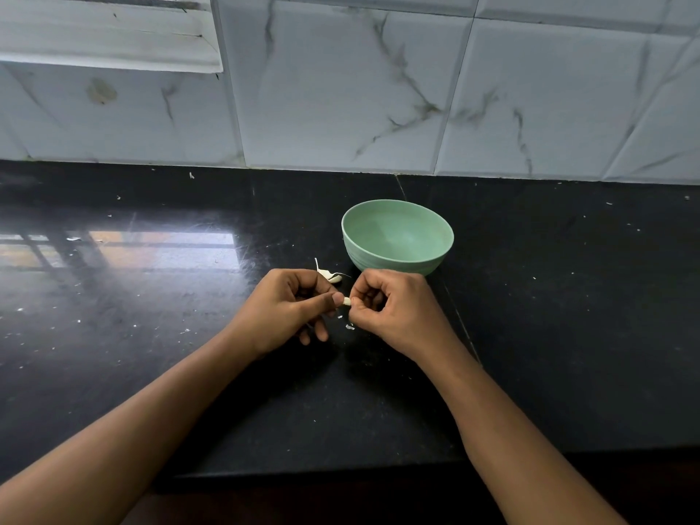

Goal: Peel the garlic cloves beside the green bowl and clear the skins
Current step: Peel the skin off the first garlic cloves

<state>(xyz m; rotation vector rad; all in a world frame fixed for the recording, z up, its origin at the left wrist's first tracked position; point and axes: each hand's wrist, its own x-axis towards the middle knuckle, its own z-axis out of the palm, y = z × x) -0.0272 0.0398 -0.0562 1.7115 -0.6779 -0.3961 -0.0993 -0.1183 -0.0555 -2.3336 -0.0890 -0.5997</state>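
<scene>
With the left hand (299, 308) and right hand (386, 308), fingers curled, pinches a small pale garlic clove (346, 301) above the glossy black stone counter (151, 354). Holds it near the round green bowl (397, 259), beside a second whitish clove with loose skin (329, 275).

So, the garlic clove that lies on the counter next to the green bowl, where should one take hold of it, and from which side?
Probably pinch the clove across its plump body with thumb and forefinger, coming from above and the left: the green bowl stands close on its right. The thin skin tail pointing up would likely tear.
</scene>
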